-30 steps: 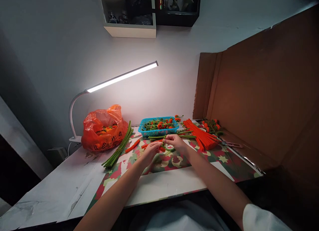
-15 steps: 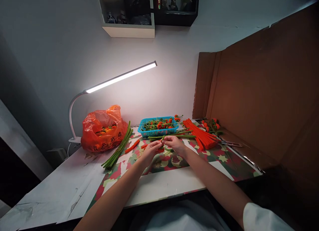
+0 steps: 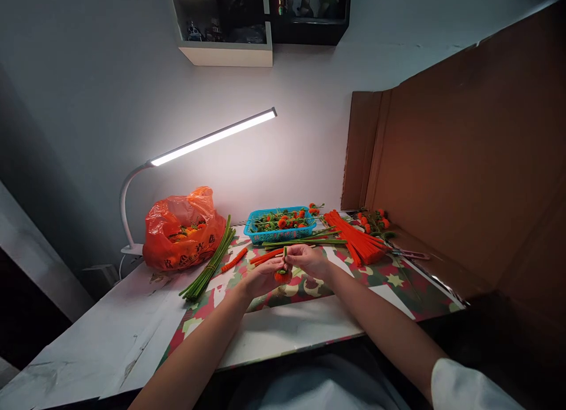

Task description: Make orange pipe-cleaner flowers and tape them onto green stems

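Observation:
Between my hands is a small orange flower (image 3: pixel 283 276) with a green stem, its head hanging downward below the fingers. My left hand (image 3: pixel 264 275) is closed around it from the left, palm turned partly up. From the other side, my right hand (image 3: pixel 311 261) pinches the green stem near its upper end. Just behind the hands lie orange fuzzy sticks (image 3: pixel 266 256) and long green stems (image 3: pixel 305 242), both resting on the patterned table cover. A short coiled orange fuzzy piece (image 3: pixel 234 259) lies left of them.
A blue basket (image 3: pixel 257 239) with orange flowers stands at the wall. Left are a green stem bundle (image 3: pixel 209 269), an orange plastic bag (image 3: pixel 174 253) and a lit lamp (image 3: pixel 216 137). Right are an orange stick bundle (image 3: pixel 360 243), scissors (image 3: pixel 412 255) and a cardboard wall (image 3: pixel 460 162).
My left hand has turned more palm-up and shifted slightly down. The orange flower head now shows below the fingers, with its stem pointing up.

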`<action>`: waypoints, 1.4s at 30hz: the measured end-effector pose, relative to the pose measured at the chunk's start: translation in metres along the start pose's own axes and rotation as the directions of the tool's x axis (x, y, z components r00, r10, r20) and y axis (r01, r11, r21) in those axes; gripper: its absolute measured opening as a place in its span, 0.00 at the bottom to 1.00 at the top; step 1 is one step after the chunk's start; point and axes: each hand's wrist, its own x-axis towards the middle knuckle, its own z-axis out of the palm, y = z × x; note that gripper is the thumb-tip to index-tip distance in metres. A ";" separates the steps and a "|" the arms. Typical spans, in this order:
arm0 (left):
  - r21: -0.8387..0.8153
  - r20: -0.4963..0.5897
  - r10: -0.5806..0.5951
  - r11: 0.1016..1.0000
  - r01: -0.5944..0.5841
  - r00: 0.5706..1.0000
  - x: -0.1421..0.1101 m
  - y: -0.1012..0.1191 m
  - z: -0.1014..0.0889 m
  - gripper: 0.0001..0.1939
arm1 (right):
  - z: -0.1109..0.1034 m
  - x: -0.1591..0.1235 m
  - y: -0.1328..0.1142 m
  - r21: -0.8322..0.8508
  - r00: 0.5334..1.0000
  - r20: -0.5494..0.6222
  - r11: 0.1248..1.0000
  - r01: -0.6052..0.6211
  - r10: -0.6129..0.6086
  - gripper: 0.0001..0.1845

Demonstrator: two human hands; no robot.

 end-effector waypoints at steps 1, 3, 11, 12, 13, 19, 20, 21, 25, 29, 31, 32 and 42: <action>0.007 0.003 -0.006 1.000 0.006 1.000 0.000 0.000 0.000 0.10 | 0.000 0.000 0.000 -0.006 1.000 -0.003 1.000 0.008 -0.008 0.23; 0.015 -0.011 0.004 1.000 -0.004 1.000 0.002 -0.002 0.001 0.10 | 0.000 0.001 0.001 -0.023 0.999 -0.031 0.999 0.038 -0.038 0.23; 0.100 -0.183 0.135 0.988 -0.118 0.974 0.011 -0.007 0.003 0.12 | -0.005 0.003 -0.001 -0.182 0.937 -0.318 0.979 0.089 -0.144 0.23; 0.129 -0.208 0.163 0.982 -0.138 0.964 0.011 -0.007 0.002 0.14 | -0.006 0.003 -0.001 -0.199 0.928 -0.332 0.974 0.106 -0.169 0.22; 0.167 -0.237 0.197 0.973 -0.160 0.951 0.012 -0.008 0.001 0.15 | -0.006 0.004 -0.001 -0.218 0.920 -0.340 0.968 0.124 -0.194 0.21; 0.470 -0.332 0.468 0.835 -0.287 0.819 0.015 -0.008 -0.003 0.19 | -0.006 0.003 0.000 -0.489 0.863 -0.394 0.867 0.093 -0.315 0.14; 0.504 -0.328 0.501 0.810 -0.300 0.801 0.015 -0.008 -0.003 0.18 | -0.005 0.002 0.000 -0.554 0.861 -0.383 0.829 0.075 -0.334 0.13; 0.531 -0.325 0.524 0.790 -0.307 0.787 0.015 -0.008 -0.003 0.18 | -0.004 0.001 0.000 -0.616 0.866 -0.361 0.786 0.057 -0.346 0.12; 0.608 -0.322 0.603 0.723 -0.329 0.730 0.015 -0.006 -0.001 0.16 | 0.003 -0.003 0.000 -0.810 0.900 -0.261 0.586 -0.008 -0.348 0.11; 0.661 -0.274 0.677 0.649 -0.377 0.683 0.014 -0.006 0.000 0.11 | 0.006 -0.004 0.002 -0.857 0.911 -0.233 0.515 -0.027 -0.340 0.13; 0.684 -0.250 0.692 0.622 -0.383 0.678 0.013 -0.007 0.001 0.11 | 0.005 -0.003 0.005 -0.852 0.911 -0.243 0.523 -0.035 -0.333 0.15; 0.697 -0.237 0.697 0.607 -0.381 0.677 0.013 -0.007 0.002 0.10 | 0.004 -0.003 0.007 -0.848 0.909 -0.247 0.528 -0.036 -0.334 0.15; 0.693 -0.239 0.693 0.612 -0.380 0.680 0.012 -0.008 0.008 0.13 | 0.003 0.000 0.008 -0.772 0.845 -0.337 0.636 0.005 -0.415 0.14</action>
